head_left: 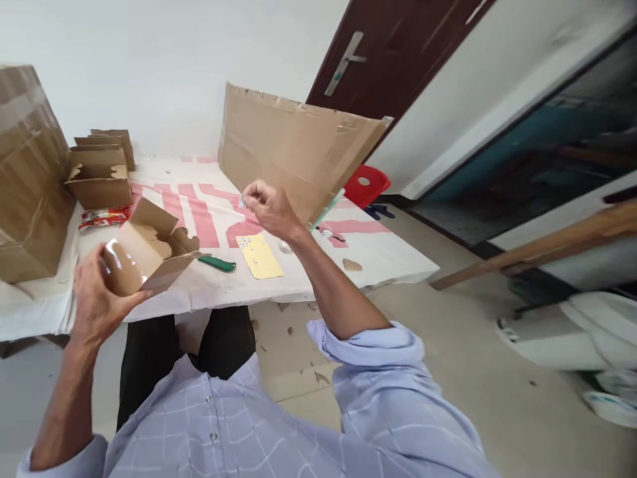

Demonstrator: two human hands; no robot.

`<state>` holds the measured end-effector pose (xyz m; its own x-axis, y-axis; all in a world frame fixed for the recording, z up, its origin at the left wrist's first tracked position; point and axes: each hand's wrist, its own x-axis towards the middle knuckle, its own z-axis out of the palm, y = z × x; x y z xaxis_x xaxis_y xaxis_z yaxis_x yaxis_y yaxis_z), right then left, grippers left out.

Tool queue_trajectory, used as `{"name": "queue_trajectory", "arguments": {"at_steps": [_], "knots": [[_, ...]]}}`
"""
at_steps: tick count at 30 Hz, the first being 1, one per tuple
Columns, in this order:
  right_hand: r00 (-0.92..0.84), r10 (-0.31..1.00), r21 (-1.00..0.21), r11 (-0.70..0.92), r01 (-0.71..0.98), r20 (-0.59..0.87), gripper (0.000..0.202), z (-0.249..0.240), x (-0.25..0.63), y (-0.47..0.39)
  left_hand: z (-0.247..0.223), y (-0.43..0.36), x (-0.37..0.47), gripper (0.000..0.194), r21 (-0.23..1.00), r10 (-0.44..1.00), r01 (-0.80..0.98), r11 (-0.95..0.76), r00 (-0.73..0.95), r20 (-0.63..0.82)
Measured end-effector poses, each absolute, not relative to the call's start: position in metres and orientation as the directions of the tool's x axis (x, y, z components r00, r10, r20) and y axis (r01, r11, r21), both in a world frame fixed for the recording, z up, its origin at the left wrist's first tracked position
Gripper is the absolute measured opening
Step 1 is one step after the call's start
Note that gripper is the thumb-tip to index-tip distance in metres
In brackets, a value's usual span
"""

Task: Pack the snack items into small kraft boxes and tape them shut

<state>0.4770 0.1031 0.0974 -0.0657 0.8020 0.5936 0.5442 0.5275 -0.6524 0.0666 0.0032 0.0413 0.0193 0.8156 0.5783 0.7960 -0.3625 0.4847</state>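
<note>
My left hand point(97, 292) grips a small open cardboard box point(172, 269) from the left, its fingers spread along the side and bottom. The box is tilted with its flaps up, and shiny clear tape shows on the face nearest my palm. Above the table, my right hand point(267, 202) is closed in a pinch on a small whitish piece point(241, 202), too small to make out. Below that hand lies a yellow sheet point(263, 257) with small marks or stickers near its top edge. A green-handled knife point(217, 263) rests between box and sheet.
Several open small boxes point(102, 179) stand at the back left, beside a big taped carton point(30, 179). A red packet point(104, 217) lies before them. A large cardboard sheet point(293, 143) stands upright on the table, with a red stool point(367, 187) beyond it.
</note>
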Motion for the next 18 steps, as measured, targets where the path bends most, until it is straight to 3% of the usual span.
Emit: {"name": "queue_trajectory", "arguments": {"at_steps": [3,6,13,18], "knots": [[0.018,0.932,-0.749,0.280,0.601,0.363,0.013,0.040,0.516,0.110,0.040,0.002,0.053,0.117,0.539,0.833,0.775,-0.330,-0.030,0.553],[0.129,0.966,-0.787,0.103,0.608,0.226,0.012,-0.007,0.541,0.116,0.042,-0.002,0.047,0.123,0.567,0.851,0.778,-0.269,-0.083,0.518],[0.206,0.964,-0.810,0.014,0.587,0.166,0.008,-0.052,0.578,0.135,0.051,0.001,0.046,0.126,0.597,0.878,0.781,-0.182,-0.144,0.457],[0.163,0.978,-0.819,0.013,0.573,0.130,0.009,-0.070,0.579,0.149,0.059,0.003,0.050,0.125,0.612,0.889,0.772,-0.170,-0.148,0.433]]}}
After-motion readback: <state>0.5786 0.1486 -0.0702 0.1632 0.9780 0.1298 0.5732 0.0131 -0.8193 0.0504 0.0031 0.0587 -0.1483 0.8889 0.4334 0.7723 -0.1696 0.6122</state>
